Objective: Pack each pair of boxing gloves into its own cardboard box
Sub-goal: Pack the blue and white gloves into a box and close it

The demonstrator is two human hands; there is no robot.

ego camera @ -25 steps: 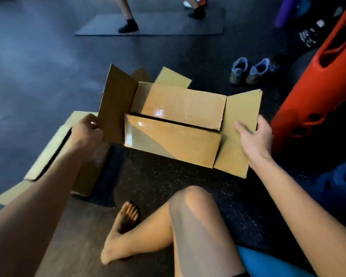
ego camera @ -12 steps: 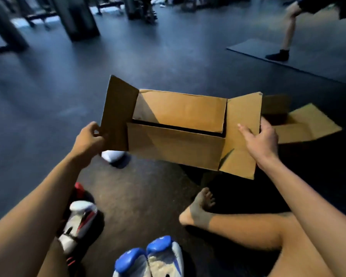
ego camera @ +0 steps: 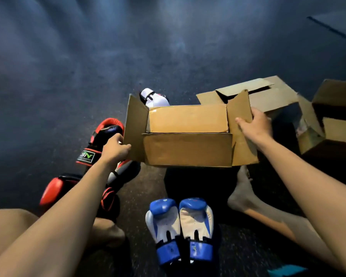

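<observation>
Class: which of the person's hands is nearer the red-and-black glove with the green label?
Left. The left hand grips the cardboard box by its left flap, right beside the red-and-black glove; the right hand holds the opposite flap, on the box's far side.

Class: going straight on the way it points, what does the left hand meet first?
The left hand points forward and right and grips the cardboard box by its left flap, so it would likely push straight into that flap. Depth beyond is unclear.
</observation>
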